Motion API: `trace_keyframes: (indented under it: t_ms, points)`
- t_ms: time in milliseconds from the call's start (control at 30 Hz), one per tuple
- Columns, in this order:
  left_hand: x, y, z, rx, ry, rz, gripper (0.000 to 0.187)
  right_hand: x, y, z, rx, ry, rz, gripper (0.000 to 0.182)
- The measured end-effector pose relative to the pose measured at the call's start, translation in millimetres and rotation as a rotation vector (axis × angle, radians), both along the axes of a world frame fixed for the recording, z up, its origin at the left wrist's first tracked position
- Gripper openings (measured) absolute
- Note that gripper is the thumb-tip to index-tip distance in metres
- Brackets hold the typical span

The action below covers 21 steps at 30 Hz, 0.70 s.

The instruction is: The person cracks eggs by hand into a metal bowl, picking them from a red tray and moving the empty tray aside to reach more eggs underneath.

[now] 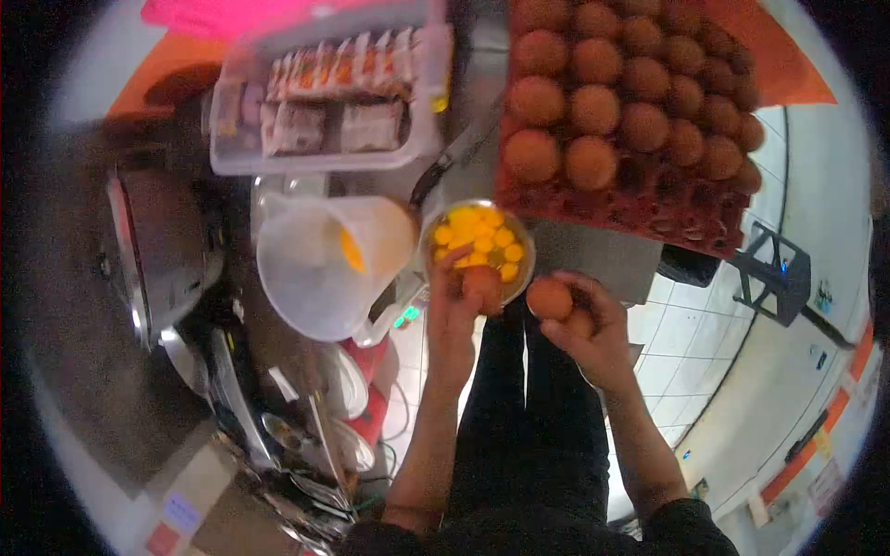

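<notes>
My left hand (451,320) is closed around a brown egg (481,289) at the near rim of a round metal bowl (532,259). Several yellow yolks (480,239) lie in that bowl. To its right, my right hand (596,334) grips two brown eggs: one egg (550,300) sits at the fingertips, the other (579,324) is tucked nearer the palm and partly covered by fingers. Both hands are apart from each other. Behind the right hand stands a red egg tray (630,206) with many brown eggs (594,109) in it; its nearest hollows hold none.
Left of the bowl stands a translucent plastic jug (306,269) with something yellow inside. Behind it is a clear plastic bin (324,165) of small packets. A dark-handled utensil (431,181) lies between bin and bowl. Metal pans and utensils (241,398) crowd the left side.
</notes>
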<state>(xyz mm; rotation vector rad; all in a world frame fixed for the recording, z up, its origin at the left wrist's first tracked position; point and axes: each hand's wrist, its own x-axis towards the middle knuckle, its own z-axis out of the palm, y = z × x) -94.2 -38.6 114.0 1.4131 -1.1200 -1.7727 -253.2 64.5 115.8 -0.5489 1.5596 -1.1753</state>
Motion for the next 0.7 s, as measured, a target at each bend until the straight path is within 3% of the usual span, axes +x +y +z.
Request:
trace_keyframes:
  t_ms: [33,67,167,233,333,433,533,633,700]
  points:
    - [11.3,2.1,-28.8,0.104,0.068,-0.054,0.047,6.3,-7.9,-6.2,-0.009,0.162,0.063,0.054]
    - [17.6,2.8,-45.8,0.207,0.143,-0.111,0.049,12.5,-14.7,-12.9,-0.004,0.155,0.086,0.054]
    - [10.8,-4.6,-57.3,0.401,0.297,0.076,0.059,23.9,-38.9,-28.2,-0.19,0.334,0.097,0.049]
    - [12.0,-11.3,-58.7,0.446,0.392,0.07,0.062,26.2,-53.7,-28.5,-0.42,0.698,0.163,0.046]
    - [10.0,-16.6,-55.8,0.489,0.483,0.064,0.066,34.9,-64.4,-43.0,-0.325,0.661,0.292,0.045]
    - [11.8,-20.5,-59.9,0.45,0.483,0.078,0.07,33.8,-64.7,-35.5,-0.358,0.657,0.183,0.043]
    - [15.7,-17.3,-70.6,0.465,0.492,0.072,0.07,37.8,-67.7,-44.6,-0.331,0.655,0.35,0.042]
    - [17.2,-18.8,-70.7,0.481,0.507,0.064,0.07,35.0,-64.9,-48.2,-0.34,0.623,0.249,0.042]
    - [18.8,-16.0,-65.3,0.481,0.51,0.063,0.07,36.1,-65.7,-49.2,-0.309,0.644,0.308,0.044]
